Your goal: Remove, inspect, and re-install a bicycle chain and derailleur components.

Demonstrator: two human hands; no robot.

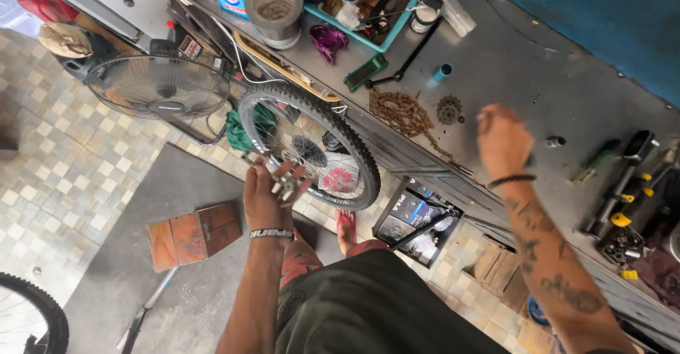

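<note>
Here my left hand (273,191) is cupped half-open around a small metal part (285,182), held just in front of the bicycle wheel (309,143) that leans upright against the workbench (510,63). Beyond the wheel, my right hand (503,140) hovers loosely closed over the bench, seemingly empty, beside the sprocket (448,109) and rusty chain (401,113), so the left is nearer the wheel's hub.
</note>
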